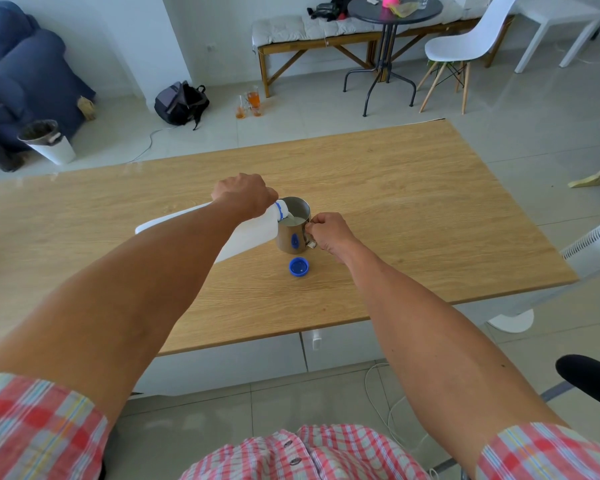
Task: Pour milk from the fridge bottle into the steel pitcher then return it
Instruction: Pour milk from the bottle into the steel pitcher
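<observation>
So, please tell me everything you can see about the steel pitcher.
The steel pitcher stands upright on the wooden table, small, with a brushed metal look. The right hand grips its side handle. White milk lies inside, and the tilted milk bottle pours over its rim. The blue cap lies just in front, apart.

Both bare forearms extend forward, sleeves rolled above the elbows. Left hand (245, 195): knuckles up, wrist bent downward, fingers wrapped closed around a tilted load. Right hand (329, 235): lower and nearer the body, fingers (314, 227) curled in a tight fist-like grip.
</observation>
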